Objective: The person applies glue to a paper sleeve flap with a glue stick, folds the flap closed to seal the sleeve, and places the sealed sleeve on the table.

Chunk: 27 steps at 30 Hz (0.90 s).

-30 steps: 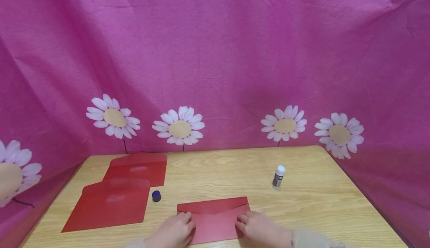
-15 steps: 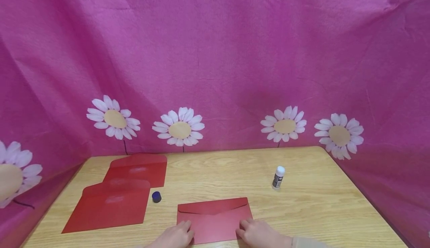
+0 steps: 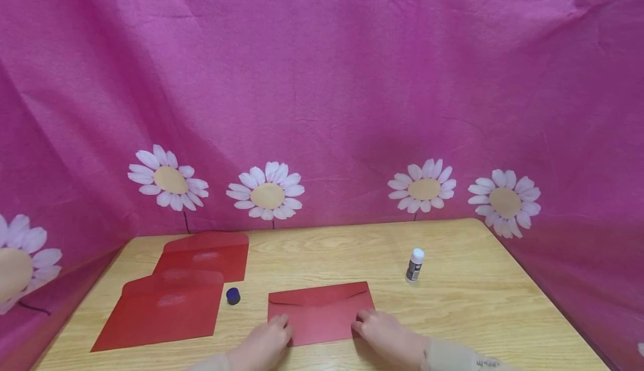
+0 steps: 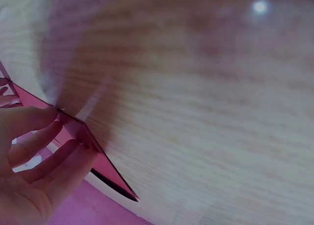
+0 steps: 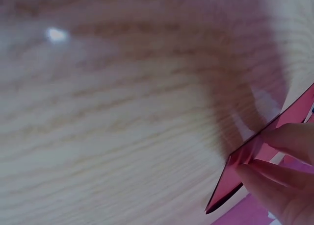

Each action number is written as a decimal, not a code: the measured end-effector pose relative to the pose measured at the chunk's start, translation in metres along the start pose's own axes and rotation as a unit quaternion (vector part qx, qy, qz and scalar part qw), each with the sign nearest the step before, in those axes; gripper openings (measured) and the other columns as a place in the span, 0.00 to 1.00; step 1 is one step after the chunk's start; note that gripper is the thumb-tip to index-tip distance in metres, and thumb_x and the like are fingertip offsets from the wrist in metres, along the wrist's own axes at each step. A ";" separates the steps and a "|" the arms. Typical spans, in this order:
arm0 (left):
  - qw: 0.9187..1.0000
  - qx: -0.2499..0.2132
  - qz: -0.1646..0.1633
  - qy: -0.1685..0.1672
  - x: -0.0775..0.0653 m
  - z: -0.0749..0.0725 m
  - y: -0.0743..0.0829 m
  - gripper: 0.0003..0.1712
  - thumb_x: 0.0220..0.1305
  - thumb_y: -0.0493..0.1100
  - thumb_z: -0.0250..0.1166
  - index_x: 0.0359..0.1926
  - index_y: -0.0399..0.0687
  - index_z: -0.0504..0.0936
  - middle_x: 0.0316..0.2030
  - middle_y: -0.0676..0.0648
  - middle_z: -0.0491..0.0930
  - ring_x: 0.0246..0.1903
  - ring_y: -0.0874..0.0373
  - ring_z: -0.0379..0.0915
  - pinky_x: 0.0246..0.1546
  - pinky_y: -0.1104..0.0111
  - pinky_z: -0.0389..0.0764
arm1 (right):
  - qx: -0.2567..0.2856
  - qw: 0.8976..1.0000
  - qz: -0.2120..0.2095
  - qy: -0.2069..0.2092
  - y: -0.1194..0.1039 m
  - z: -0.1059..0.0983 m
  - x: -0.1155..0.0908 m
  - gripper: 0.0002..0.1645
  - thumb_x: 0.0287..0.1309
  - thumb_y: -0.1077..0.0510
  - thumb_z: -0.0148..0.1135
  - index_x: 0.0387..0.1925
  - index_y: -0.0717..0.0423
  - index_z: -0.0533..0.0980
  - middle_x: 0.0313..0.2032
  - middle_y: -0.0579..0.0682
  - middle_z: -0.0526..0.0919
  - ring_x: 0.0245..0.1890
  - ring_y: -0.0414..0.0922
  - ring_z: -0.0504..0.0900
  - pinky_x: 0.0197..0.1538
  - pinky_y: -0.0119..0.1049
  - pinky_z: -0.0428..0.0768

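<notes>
The closed red paper envelope (image 3: 322, 316) has slid farther up the wooden table (image 3: 322, 256); its long axis runs left to right, flap tip nearward. The left hand (image 3: 263, 343) and right hand (image 3: 386, 334) pinch its near corners, hiding them. Two open red paper envelopes (image 3: 163, 318) and a round dark-blue cap (image 3: 233, 296) sit left; a white-topped cylinder (image 3: 415, 266) stands beyond, right.

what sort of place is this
Probably a tabletop craft corner: red envelopes and what looks like a glue stick sit on a wood-grain table, backed by pink cloth printed with daisies.
</notes>
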<state>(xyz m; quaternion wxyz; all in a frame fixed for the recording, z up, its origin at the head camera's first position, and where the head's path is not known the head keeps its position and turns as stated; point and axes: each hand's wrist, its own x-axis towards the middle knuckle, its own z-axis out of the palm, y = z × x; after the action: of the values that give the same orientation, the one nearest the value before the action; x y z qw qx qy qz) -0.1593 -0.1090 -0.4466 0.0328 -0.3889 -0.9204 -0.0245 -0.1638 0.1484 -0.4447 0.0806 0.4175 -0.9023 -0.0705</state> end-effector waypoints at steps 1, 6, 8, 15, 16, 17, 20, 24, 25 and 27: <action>1.000 0.000 -0.006 0.002 0.002 0.000 -0.001 0.05 0.50 0.37 0.65 0.30 0.41 0.80 0.24 0.51 0.69 0.23 0.66 0.64 0.24 0.77 0.74 | 0.001 1.000 0.003 0.000 0.001 0.000 0.002 0.12 0.42 0.68 0.63 0.33 0.54 0.79 0.26 0.46 0.74 0.27 0.36 0.74 0.27 0.25 0.74; 0.999 0.008 -0.028 0.028 0.010 0.002 -0.008 0.03 0.51 0.34 0.62 0.30 0.40 0.79 0.24 0.48 0.70 0.25 0.60 0.69 0.25 0.73 0.76 | 0.011 1.000 0.024 0.010 0.007 0.005 0.011 0.11 0.44 0.67 0.61 0.33 0.55 0.79 0.28 0.47 0.75 0.29 0.40 0.75 0.30 0.27 0.75; 0.999 0.012 -0.034 0.032 0.013 0.003 -0.012 0.04 0.51 0.33 0.62 0.30 0.39 0.78 0.27 0.46 0.72 0.28 0.58 0.71 0.28 0.71 0.77 | 0.013 0.999 0.033 0.009 0.010 0.007 0.015 0.12 0.44 0.68 0.60 0.33 0.55 0.79 0.28 0.48 0.75 0.30 0.41 0.75 0.30 0.28 0.75; 0.997 0.008 -0.071 0.030 0.027 0.005 -0.024 0.08 0.50 0.32 0.63 0.34 0.36 0.79 0.35 0.38 0.76 0.37 0.49 0.75 0.36 0.65 0.78 | 0.028 0.997 0.066 0.000 0.019 0.010 0.030 0.11 0.44 0.70 0.60 0.32 0.56 0.79 0.28 0.49 0.75 0.30 0.42 0.76 0.31 0.28 0.77; 0.997 0.007 -0.076 0.032 0.029 0.005 -0.026 0.08 0.50 0.32 0.64 0.35 0.36 0.79 0.36 0.37 0.76 0.38 0.48 0.75 0.37 0.64 0.78 | 0.031 0.997 0.070 0.000 0.021 0.011 0.032 0.11 0.45 0.70 0.60 0.32 0.56 0.78 0.28 0.50 0.75 0.30 0.43 0.76 0.31 0.28 0.77; 0.996 0.006 -0.081 0.035 0.030 0.005 -0.027 0.08 0.50 0.32 0.63 0.35 0.35 0.79 0.36 0.36 0.76 0.38 0.47 0.75 0.38 0.64 0.78 | 0.036 0.997 0.075 -0.001 0.022 0.011 0.033 0.10 0.46 0.69 0.59 0.32 0.56 0.79 0.28 0.50 0.75 0.30 0.43 0.76 0.31 0.29 0.77; 0.995 0.002 -0.095 0.039 0.035 0.007 -0.030 0.09 0.51 0.31 0.62 0.36 0.34 0.78 0.38 0.34 0.76 0.40 0.45 0.74 0.39 0.62 0.77 | 0.039 0.996 0.079 0.010 0.027 0.013 0.038 0.09 0.46 0.69 0.59 0.32 0.57 0.79 0.28 0.50 0.75 0.29 0.44 0.76 0.30 0.30 0.77; 0.993 0.000 -0.114 0.038 0.042 0.009 -0.034 0.08 0.52 0.29 0.60 0.36 0.32 0.78 0.40 0.33 0.75 0.41 0.43 0.74 0.41 0.60 0.76 | 0.043 0.996 0.080 0.023 0.033 0.015 0.045 0.09 0.44 0.69 0.61 0.30 0.58 0.79 0.27 0.51 0.76 0.28 0.44 0.77 0.30 0.30 0.77; 0.993 0.001 -0.116 0.039 0.043 0.010 -0.035 0.09 0.52 0.28 0.59 0.37 0.32 0.78 0.40 0.33 0.75 0.42 0.43 0.74 0.42 0.59 0.76 | 0.047 0.995 0.082 0.021 0.034 0.015 0.046 0.09 0.43 0.69 0.62 0.30 0.58 0.79 0.27 0.51 0.76 0.28 0.44 0.77 0.30 0.29 0.77; 0.992 -0.002 -0.120 0.042 0.045 0.010 -0.037 0.09 0.52 0.28 0.59 0.37 0.31 0.78 0.41 0.32 0.75 0.42 0.43 0.73 0.42 0.59 0.75 | 0.056 0.994 0.090 0.020 0.036 0.017 0.049 0.09 0.42 0.70 0.63 0.30 0.59 0.79 0.27 0.51 0.76 0.28 0.44 0.77 0.31 0.29 0.77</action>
<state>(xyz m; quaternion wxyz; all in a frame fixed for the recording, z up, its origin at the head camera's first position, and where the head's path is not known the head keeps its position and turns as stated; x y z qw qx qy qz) -0.2177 -0.1015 -0.4535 0.0674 -0.2744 -0.9581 -0.0465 -0.2256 0.1351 -0.4495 0.0810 0.3399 -0.9370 -0.0044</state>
